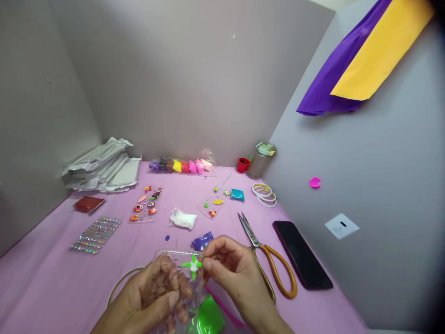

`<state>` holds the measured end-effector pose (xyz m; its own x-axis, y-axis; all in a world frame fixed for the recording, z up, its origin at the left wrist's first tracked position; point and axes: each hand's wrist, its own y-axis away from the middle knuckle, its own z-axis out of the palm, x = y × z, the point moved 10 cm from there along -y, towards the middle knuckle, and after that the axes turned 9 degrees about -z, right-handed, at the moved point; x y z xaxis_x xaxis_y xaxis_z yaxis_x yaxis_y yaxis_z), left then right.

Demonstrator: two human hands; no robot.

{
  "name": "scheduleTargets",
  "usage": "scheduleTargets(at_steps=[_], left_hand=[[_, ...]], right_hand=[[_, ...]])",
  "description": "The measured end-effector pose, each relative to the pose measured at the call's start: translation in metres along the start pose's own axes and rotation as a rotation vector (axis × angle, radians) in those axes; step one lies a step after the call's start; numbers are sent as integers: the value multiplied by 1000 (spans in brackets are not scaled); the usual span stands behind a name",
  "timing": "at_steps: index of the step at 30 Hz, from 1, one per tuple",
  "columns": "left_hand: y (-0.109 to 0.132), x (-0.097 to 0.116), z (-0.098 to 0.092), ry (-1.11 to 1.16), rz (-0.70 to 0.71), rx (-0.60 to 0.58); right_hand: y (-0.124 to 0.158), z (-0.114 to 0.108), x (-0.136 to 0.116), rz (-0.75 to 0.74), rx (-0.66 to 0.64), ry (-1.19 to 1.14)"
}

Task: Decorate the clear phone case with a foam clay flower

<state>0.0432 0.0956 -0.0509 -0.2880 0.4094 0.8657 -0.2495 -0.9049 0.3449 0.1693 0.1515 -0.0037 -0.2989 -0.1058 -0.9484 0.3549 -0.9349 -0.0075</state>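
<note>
My left hand (158, 292) grips a clear plastic sheet or case (174, 253), its fingers showing through behind it and its thumb in front. A small clay cross (193, 266) with green arms and a white middle is at the upper right of the clear plastic. My right hand (231, 269) pinches with thumb and forefinger at the cross's right arm, by the plastic's edge. Below, partly hidden by the plastic, lies a bright green packet (210, 316). A pink stick-like tool (225, 308) lies beside it, partly under my right hand.
Scissors (257, 236) and a phone (302, 255) lie right. Around the pink cloth are purple (202, 241), white (183, 218) and blue (238, 195) clay packets, a gem sheet (95, 235), clay-figure sheets (146, 204), tape rolls (264, 194) and a red cup (243, 165).
</note>
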Motion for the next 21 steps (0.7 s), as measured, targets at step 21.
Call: scheduleTargets(at_steps=[21], left_hand=[[0, 2, 5, 63, -10, -5]], right_hand=[[0, 4, 1, 9, -22, -63]])
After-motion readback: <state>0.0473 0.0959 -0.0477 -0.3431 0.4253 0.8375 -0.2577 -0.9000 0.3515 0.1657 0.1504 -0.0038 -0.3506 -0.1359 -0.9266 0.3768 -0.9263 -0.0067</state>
